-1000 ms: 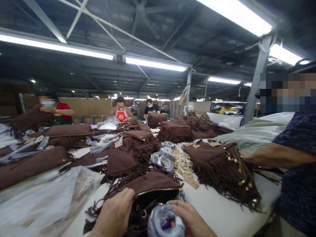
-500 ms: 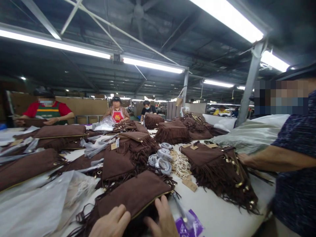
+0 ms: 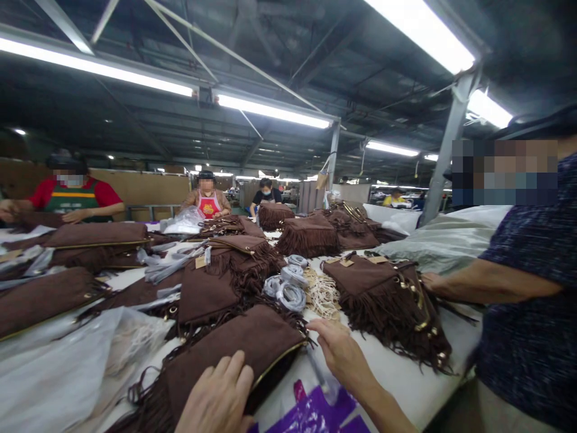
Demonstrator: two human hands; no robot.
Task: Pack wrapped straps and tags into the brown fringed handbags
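One white table [image 3: 387,385], covered mostly by brown fringed bags; full count prevented by overlap. Four co-workers noted around it: a dark-speckled sleeve [image 3: 523,258] at right, and at the far side a green apron [image 3: 74,201], a red apron [image 3: 208,205] and a person in black [image 3: 267,196]. One pale plastic sheet [image 3: 54,367] spread at near left. At near centre, one brown bag [image 3: 243,343], lying on the table, gold zip turned toward the wearer. Two hands in use: the left hand [image 3: 220,391] is laid on the bag's top, fingers slightly spread; the right hand [image 3: 340,352] is held just beside the bag's right end, fingers loosely extended, nothing seen between them. One purple packet [image 3: 311,412], partly cut off, between the forearms. One heap of cream cords [image 3: 322,294] beyond the bag. Four grey-wrapped coils [image 3: 291,297] clustered left of it. Three tan tags [image 3: 377,259] counted on the right-hand pile [image 3: 363,279].
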